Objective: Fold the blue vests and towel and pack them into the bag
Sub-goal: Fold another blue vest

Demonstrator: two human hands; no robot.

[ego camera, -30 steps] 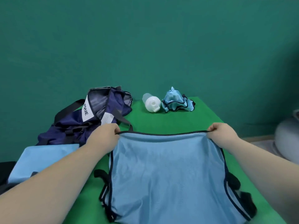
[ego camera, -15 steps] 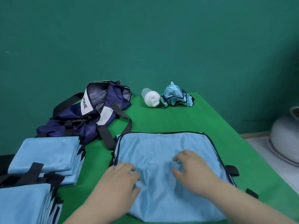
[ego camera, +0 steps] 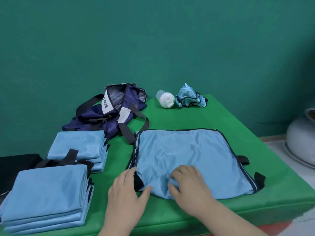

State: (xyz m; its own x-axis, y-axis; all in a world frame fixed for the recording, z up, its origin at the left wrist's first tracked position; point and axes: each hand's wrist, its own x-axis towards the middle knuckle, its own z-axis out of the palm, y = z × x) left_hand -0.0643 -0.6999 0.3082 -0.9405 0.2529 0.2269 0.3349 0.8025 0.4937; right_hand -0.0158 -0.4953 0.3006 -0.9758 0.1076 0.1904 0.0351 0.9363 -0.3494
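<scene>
A light blue vest (ego camera: pixel 190 155) with dark trim lies folded flat on the green table (ego camera: pixel 170 118). My left hand (ego camera: pixel 127 193) lies at its near left corner, fingers straight, thumb touching the fabric edge. My right hand (ego camera: pixel 187 183) presses on the vest's near middle with relaxed fingers. Two stacks of folded blue vests sit at the left: a near stack (ego camera: pixel 46 196) and a far stack (ego camera: pixel 78 147). A navy bag (ego camera: pixel 109 113) lies open at the back left. A crumpled blue vest (ego camera: pixel 189 96) sits at the back.
A white bottle (ego camera: pixel 165 99) lies on its side beside the crumpled vest. A pale ceramic pot (ego camera: pixel 301 138) stands off the table at the right. A dark object (ego camera: pixel 15 164) sits at the far left. A teal wall backs the table.
The vest was held at its far edge, then laid flat. Both hands came back to its near part; since half a second ago my left hand has slid left to the corner.
</scene>
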